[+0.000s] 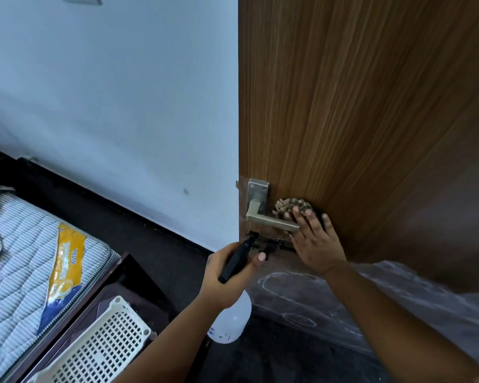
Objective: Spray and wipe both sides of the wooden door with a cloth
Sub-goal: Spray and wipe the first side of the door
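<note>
While the right hand (314, 239) presses the cloth (293, 207) flat against the wooden door (357, 106) with fingers spread, the wad sits just beside the lever handle (271, 221) — above it, touching the panel. Left hand (227, 275) grips the spray bottle (231, 319) by its black trigger head, nozzle toward the door's latch edge, bottle body hanging below. Door face rises tall above and to the right of both hands; right hand nearer it — likely wipes upward along the grain.
</note>
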### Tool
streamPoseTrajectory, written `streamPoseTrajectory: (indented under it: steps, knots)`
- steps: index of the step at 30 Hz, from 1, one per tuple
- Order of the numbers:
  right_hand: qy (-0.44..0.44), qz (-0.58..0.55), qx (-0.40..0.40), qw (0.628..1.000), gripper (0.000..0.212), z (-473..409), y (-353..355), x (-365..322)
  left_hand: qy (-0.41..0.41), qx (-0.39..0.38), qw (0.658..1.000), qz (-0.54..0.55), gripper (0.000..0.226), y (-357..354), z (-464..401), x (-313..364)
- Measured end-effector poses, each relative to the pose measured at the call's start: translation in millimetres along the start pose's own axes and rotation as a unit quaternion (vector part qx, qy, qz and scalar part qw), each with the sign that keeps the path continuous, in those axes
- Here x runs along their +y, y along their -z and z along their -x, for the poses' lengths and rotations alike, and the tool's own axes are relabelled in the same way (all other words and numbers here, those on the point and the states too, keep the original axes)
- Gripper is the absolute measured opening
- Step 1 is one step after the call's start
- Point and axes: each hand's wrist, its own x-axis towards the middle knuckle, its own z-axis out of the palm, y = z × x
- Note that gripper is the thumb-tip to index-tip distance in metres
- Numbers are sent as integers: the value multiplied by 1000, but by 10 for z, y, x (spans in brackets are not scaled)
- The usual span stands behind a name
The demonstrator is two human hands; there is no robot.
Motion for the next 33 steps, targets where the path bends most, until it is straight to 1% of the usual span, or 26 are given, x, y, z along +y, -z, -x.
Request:
streamPoseTrajectory:
  steps: [3,5,7,11,13,16,19,20,21,23,24,25,26,28,29,30,31,33]
  knots:
    - [0,-22,-15,1000,71,12,-35,-95,-4,-3,1000,-11,47,42,-13,-21]
    - [-13,-19,-21,1000,73,-120,-12,-164,-12,-4,1000,-24,48,36,-23,-44]
    - [-43,-14,-17,999,70,-292,15,-266,-19,-9,999,-35,47,17,-29,-53]
    - [-85,-36,-15,996,69,-451,30,-442,-17,-15,1000,-15,39,-38,-42,-67]
    - [-98,-16,-7,995,69,-478,38,-437,-19,-18,1000,-4,37,-66,-58,-63]
    - [-86,-21,-3,996,68,-511,47,-408,-6,-8,1000,-2,27,-87,-95,-103]
    - [-83,-25,5,996,68,-483,9,-387,2,-7,1000,-15,29,-151,-151,-61]
    - [-74,-29,-9,997,71,-432,-10,-374,5,-11,1000,-13,30,-177,-165,-60]
    - [-47,-25,-34,998,75,-316,-40,-368,6,-17,1000,-2,27,-203,-179,-46]
    - [63,3,-114,991,79,6,-126,-340,7,-36,999,22,17,-269,-183,-17]
    - [124,17,-155,980,77,124,-145,-308,7,-41,998,37,21,-309,-181,-5]
    - [166,23,-183,969,75,182,-130,-272,10,-46,998,48,24,-355,-185,9]
    - [193,29,-193,962,73,191,-108,-232,15,-54,997,50,21,-400,-188,-4]
    - [234,68,-179,953,72,183,-55,-76,25,-79,995,48,10,-521,-188,-17]
    - [241,88,-163,953,72,224,-25,27,31,-84,995,45,9,-589,-192,-23]
    - [240,109,-153,953,71,316,-5,151,35,-89,995,40,12,-661,-192,-9]
    - [238,135,-160,948,69,463,4,285,35,-93,994,36,17,-723,-194,-18]
    - [228,161,-194,940,66,884,99,571,40,-107,993,33,28,-894,-192,-13]
